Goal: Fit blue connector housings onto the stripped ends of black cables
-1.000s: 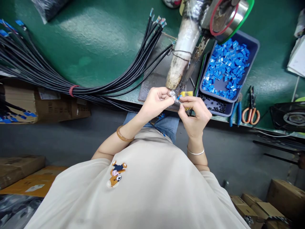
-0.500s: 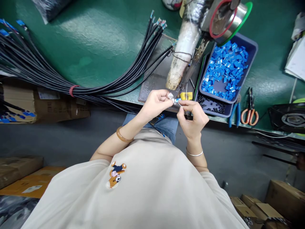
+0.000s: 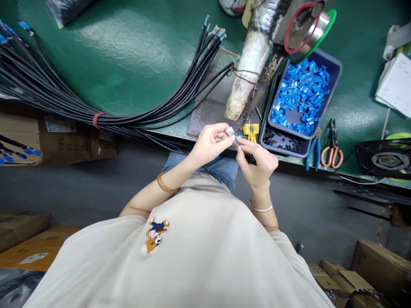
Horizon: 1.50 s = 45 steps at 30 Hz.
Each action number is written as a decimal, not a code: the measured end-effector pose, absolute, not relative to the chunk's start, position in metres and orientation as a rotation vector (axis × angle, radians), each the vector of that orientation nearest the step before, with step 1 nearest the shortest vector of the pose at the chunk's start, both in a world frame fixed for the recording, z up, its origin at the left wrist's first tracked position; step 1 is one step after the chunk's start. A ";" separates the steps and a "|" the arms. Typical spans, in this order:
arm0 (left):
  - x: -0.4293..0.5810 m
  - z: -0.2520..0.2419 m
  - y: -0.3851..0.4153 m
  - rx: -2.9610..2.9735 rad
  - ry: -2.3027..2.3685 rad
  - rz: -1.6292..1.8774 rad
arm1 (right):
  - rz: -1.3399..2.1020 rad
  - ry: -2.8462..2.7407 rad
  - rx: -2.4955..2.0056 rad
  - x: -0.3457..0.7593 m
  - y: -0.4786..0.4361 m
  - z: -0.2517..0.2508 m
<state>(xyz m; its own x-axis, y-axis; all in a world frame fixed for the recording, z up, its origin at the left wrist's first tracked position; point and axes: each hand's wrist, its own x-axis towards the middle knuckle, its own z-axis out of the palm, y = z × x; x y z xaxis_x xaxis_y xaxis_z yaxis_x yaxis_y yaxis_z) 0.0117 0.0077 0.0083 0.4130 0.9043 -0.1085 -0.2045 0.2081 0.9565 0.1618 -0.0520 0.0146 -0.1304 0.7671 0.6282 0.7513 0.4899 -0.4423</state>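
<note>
My left hand [image 3: 210, 143] is closed, its thumb and fingertips pinching a small silvery-white connector [image 3: 230, 131]. Facing it, my right hand [image 3: 258, 164] pinches a thin rod-like piece [image 3: 236, 143] that reaches to the connector; whether it is a wire or a tool I cannot tell. A bit of blue shows just beyond the fingertips. Close behind the hands lies a small yellow object [image 3: 251, 129] on the dark board [image 3: 212, 100]. A wrapped whitish nozzle [image 3: 239, 94] points down just above the hands.
Black cables [image 3: 128, 122], tied with a red band, lie across the left of the bench. On the right, a bin [image 3: 335, 70] of blue connectors overlaps another with small black parts [image 3: 285, 141]. Blue-handled pliers [image 3: 313, 154], orange-handled pliers [image 3: 332, 149] and a fan [image 3: 385, 160] lie along the edge.
My right hand has shifted slightly left and down, and the thin piece now meets the connector in my left hand. More of the yellow object shows. The view has moved slightly.
</note>
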 end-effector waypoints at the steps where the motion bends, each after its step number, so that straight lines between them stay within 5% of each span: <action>1: 0.012 0.007 0.008 1.082 0.812 0.914 | 0.011 -1.885 -1.258 0.162 -0.052 0.015; 11: 0.013 0.006 0.005 1.227 0.852 0.935 | 0.296 -1.623 -1.455 0.156 -0.048 0.016; 45: 0.019 0.006 0.006 1.398 1.030 1.015 | 0.148 -1.702 -1.403 0.157 -0.044 0.017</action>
<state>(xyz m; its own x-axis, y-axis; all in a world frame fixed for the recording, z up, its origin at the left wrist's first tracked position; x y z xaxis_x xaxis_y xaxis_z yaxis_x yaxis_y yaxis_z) 0.0188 0.0063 0.0059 0.2624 0.9642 0.0372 0.0514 -0.0525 0.9973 0.1573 -0.0440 0.0167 0.0461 0.8341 0.5496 0.7267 0.3495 -0.5914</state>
